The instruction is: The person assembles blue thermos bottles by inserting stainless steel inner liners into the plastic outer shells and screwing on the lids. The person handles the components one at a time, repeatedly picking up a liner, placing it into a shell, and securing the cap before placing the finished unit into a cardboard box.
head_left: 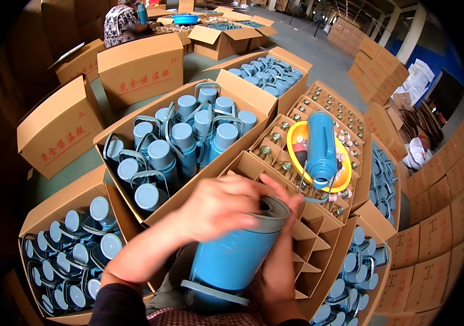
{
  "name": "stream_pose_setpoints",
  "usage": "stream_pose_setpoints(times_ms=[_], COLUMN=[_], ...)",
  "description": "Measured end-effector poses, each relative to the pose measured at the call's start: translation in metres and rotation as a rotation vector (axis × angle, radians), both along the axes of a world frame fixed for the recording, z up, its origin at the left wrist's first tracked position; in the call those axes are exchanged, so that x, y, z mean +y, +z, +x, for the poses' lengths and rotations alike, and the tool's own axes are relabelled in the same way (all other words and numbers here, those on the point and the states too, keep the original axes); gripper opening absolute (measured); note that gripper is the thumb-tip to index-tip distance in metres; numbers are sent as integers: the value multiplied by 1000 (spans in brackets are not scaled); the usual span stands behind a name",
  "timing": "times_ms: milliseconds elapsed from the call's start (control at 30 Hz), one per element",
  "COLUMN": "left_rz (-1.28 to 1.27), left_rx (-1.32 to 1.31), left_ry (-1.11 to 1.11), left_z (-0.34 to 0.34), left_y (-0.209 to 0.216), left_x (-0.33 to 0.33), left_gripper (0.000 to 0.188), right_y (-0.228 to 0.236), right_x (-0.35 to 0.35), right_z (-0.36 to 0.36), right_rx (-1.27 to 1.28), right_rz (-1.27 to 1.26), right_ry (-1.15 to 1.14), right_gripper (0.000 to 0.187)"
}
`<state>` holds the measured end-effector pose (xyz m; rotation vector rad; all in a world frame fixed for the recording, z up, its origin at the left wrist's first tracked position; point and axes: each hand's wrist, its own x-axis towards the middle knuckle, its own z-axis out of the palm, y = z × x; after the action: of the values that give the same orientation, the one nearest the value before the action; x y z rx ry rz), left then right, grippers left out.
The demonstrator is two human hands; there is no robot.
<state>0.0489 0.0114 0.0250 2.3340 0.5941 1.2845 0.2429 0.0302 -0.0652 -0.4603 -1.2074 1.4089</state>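
A blue thermos casing (234, 255) is tilted in front of my body, with its grey ringed end (276, 209) up and a dark hole in it. My right hand (282, 252) is wrapped round its far right side. Curled over the grey rim, my left hand (213, 209) has fingers partly smeared by motion. A pale blue band, perhaps the handle (215, 293), crosses the casing's lower end. Just beyond my hands stands a divided carton (319, 239) with bare cardboard cells. A yellow basin (292, 142) holds another blue thermos (321, 144) lying on its side and small pinkish parts.
Open cartons of blue lidded thermoses stand ahead (185, 138), at left (74, 250) and at lower right (354, 271). Under the basin are divided cartons with glass liners (264, 152). Stacked boxes (427, 233) line the right side. A person (120, 26) is at the far left.
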Motion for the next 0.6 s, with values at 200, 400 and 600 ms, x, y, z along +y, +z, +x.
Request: stream_pose_setpoints(times_ms=[200,400,600], left_rz=[-160,-21,-181], left_rx=[18,15,-38], left_ry=[-47,-9,-120], left_z=[-19,-4,-31], left_y=[10,0,0], left_x=[9,2,14], left_gripper=[33,23,31], right_y=[-8,-10,7], right_x=[12,9,13], right_z=[14,-13,18], right_rx=[222,149,-210], right_rz=[-154,71,142], right_ry=[163,171,91], right_gripper=[98,95,96])
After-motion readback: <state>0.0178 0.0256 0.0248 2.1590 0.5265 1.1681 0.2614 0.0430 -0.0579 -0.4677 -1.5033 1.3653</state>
